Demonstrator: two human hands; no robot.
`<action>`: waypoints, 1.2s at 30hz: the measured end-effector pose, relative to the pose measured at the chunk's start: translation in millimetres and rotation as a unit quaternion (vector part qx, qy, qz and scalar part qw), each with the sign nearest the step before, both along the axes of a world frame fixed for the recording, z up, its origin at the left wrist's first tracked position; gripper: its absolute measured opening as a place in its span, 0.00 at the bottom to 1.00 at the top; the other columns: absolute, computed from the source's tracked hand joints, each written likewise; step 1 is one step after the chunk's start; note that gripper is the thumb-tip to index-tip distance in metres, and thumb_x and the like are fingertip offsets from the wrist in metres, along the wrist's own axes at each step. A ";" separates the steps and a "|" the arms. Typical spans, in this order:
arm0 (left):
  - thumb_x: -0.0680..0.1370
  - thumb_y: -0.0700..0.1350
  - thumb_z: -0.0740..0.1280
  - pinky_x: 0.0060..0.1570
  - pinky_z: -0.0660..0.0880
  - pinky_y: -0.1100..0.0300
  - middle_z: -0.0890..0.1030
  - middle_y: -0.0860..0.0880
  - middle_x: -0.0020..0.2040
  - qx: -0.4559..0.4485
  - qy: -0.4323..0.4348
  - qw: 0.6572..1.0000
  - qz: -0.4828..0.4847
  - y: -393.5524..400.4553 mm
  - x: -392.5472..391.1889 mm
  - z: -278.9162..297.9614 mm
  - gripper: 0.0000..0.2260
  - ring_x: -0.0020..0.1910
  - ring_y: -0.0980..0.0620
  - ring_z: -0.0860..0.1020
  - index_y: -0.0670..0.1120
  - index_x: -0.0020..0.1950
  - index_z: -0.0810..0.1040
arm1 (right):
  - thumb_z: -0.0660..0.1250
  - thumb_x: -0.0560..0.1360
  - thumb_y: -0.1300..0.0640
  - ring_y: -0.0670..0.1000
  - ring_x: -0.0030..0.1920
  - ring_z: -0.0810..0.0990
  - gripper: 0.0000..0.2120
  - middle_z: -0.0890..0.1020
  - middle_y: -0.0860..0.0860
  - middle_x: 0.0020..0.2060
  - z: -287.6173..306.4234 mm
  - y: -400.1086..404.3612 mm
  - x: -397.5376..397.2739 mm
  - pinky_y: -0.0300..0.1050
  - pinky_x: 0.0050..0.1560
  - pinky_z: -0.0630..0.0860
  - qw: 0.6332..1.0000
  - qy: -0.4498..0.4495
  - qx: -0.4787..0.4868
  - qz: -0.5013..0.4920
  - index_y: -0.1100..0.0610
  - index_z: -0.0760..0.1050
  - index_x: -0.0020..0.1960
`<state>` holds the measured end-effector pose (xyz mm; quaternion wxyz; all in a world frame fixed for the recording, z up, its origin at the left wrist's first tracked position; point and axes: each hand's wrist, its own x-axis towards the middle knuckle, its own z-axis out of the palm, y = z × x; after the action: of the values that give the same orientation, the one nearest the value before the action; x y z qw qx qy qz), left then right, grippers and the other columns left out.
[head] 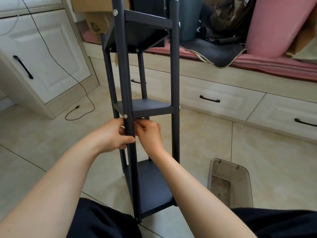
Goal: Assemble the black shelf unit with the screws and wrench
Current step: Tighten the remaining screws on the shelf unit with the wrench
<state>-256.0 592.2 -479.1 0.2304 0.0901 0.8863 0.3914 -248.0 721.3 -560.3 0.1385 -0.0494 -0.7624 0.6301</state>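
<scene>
A black shelf unit [145, 107] with three shelves is seen standing on a tiled floor [205, 143]. Its front post [124, 74] is gripped by the left hand [114, 134] just below a silver screw [125, 116] at the middle shelf. The right hand [150, 133] is held beside the post, something small being pinched in its fingers [139, 123]. A clear plastic container [229, 182] lies on the floor to the right.

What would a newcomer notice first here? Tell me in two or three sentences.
The tall black shelf unit standing in the middle of the tiled floor, three shelves already on its posts. Next, both hands at its near post just under the middle shelf: the left hand grips the post, the right hand pinches something small beside it. A grey plastic bin lies at lower right.
</scene>
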 end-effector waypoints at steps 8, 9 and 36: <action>0.77 0.35 0.72 0.49 0.82 0.54 0.83 0.41 0.51 -0.014 0.000 1.000 0.002 1.1 -0.2 -2.8 0.13 0.50 0.44 0.83 0.44 0.59 0.75 | 0.65 0.79 0.61 0.41 0.29 0.74 0.13 0.78 0.45 0.27 -10.9 -6.4 -13.9 0.29 0.35 0.70 0.999 0.051 -0.008 -0.014 0.58 0.78 0.36; 0.77 0.35 0.72 0.47 0.81 0.55 0.83 0.42 0.51 -0.015 0.000 1.000 0.000 0.9 -0.3 -2.8 0.13 0.50 0.44 0.83 0.44 0.59 0.75 | 0.66 0.79 0.61 0.41 0.29 0.74 0.14 0.77 0.45 0.26 -12.6 -6.8 -15.3 0.32 0.34 0.70 0.998 0.059 -0.009 -0.016 0.58 0.77 0.35; 0.78 0.36 0.71 0.54 0.82 0.50 0.82 0.43 0.58 -0.027 0.024 0.999 -0.020 0.8 7.3 5.0 0.18 0.54 0.44 0.82 0.43 0.68 0.73 | 0.61 0.80 0.59 0.38 0.28 0.73 0.11 0.75 0.42 0.29 7.1 32.9 39.8 0.28 0.30 0.66 0.992 -0.021 0.120 -0.006 0.59 0.81 0.45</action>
<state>-248.7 592.9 -474.1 0.2189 0.1112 0.8999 0.3604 -208.3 754.1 -553.2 0.1308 -0.0505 -0.8352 0.5318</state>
